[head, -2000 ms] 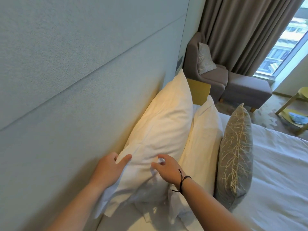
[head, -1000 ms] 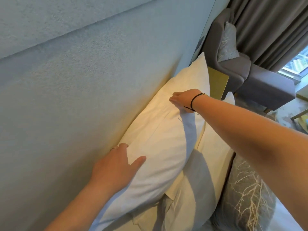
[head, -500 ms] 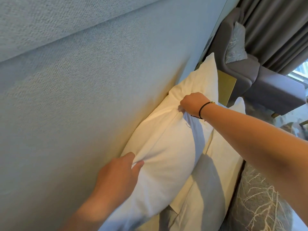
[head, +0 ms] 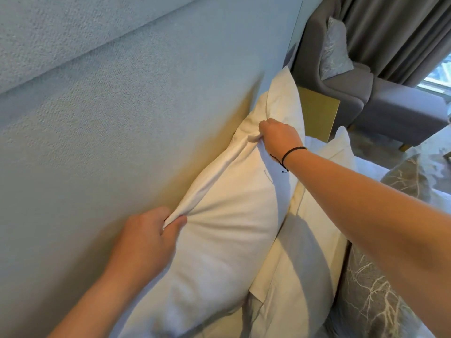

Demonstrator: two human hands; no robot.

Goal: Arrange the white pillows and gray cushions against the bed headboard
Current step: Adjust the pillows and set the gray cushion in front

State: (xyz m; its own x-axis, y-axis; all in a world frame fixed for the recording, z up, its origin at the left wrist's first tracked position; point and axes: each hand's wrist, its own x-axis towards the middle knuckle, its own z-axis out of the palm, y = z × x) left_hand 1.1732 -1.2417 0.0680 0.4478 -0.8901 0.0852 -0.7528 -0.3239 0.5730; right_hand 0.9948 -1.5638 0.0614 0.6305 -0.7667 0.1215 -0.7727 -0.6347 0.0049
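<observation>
A large white pillow (head: 227, 228) stands on edge against the pale blue padded headboard (head: 109, 118). My left hand (head: 148, 237) pinches its upper edge near me. Farther along, my right hand (head: 278, 137), with a black cord at the wrist, grips the same edge. A second white pillow (head: 307, 252) leans against the front of the first. In front of that stands a gray cushion (head: 371, 289) with a pale branch pattern, partly hidden by my right forearm.
A yellow bedside table (head: 317, 115) sits past the pillows. Behind it is a gray armchair (head: 341, 79) with a silver cushion (head: 334, 50) and a gray footstool (head: 405, 113). Brown curtains (head: 395, 32) hang at the window.
Both hands went from resting on the pillow to gripping its top edge. The right hand moved from the near end to the far part. The fabric is now bunched between the hands.
</observation>
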